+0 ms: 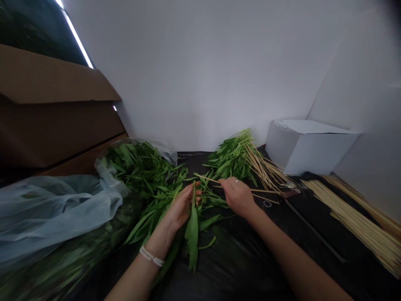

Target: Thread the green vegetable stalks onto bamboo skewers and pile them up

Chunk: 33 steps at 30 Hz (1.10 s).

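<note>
My left hand (181, 207) is closed round a small bunch of long green leaves (192, 234) that hang down toward me over the black sheet. My right hand (238, 194), a ring on one finger, pinches a thin bamboo skewer (206, 179) whose tip points left across the leaves, close to my left fingers. A loose heap of leafy greens (147, 175) lies just beyond my left hand. A pile of greens threaded on skewers (241, 156) lies behind my right hand.
A clear plastic bag (46, 213) full of greens fills the left. Brown cardboard boxes (56, 104) stack at the far left. A white box (307, 146) stands at the back right. Bare bamboo skewers (354, 217) lie along the right on the black sheet (244, 259).
</note>
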Motion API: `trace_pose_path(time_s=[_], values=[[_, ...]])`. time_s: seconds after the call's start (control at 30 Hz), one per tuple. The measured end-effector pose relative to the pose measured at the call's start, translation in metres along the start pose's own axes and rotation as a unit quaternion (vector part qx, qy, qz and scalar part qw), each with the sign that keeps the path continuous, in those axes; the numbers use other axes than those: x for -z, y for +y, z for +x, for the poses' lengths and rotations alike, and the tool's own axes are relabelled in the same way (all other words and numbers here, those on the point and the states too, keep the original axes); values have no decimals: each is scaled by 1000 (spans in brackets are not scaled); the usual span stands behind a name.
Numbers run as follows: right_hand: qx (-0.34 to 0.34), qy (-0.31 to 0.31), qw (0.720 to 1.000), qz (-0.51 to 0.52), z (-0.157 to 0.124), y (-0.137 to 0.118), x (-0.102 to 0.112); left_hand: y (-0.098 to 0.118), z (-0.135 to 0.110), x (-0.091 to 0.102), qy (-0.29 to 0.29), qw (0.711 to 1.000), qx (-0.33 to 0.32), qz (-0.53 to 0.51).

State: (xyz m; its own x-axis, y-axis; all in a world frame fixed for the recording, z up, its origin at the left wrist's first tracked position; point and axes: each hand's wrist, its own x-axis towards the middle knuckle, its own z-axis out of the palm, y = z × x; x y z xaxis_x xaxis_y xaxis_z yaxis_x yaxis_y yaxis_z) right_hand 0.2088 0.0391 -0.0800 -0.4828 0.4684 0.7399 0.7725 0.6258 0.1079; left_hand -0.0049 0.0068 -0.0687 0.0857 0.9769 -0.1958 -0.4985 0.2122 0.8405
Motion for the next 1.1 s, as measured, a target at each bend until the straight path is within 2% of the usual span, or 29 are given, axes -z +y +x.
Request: trace_pose_path(time_s=[0.13,0.3,0.57,1.1], values=[[-6,0,1000,-28,0,-5,6,0,2,2,49,999,-18,-2],[27,0,999,-46,0,-8,7,5,3,6,70,996,-38,-26],[54,-16,998,-41,-2,-12,1,10,4,6,71,995,-61,-47],[58,-31,997,-44,-4,-14,-3,8,7,11,73,994,-65,-55]])
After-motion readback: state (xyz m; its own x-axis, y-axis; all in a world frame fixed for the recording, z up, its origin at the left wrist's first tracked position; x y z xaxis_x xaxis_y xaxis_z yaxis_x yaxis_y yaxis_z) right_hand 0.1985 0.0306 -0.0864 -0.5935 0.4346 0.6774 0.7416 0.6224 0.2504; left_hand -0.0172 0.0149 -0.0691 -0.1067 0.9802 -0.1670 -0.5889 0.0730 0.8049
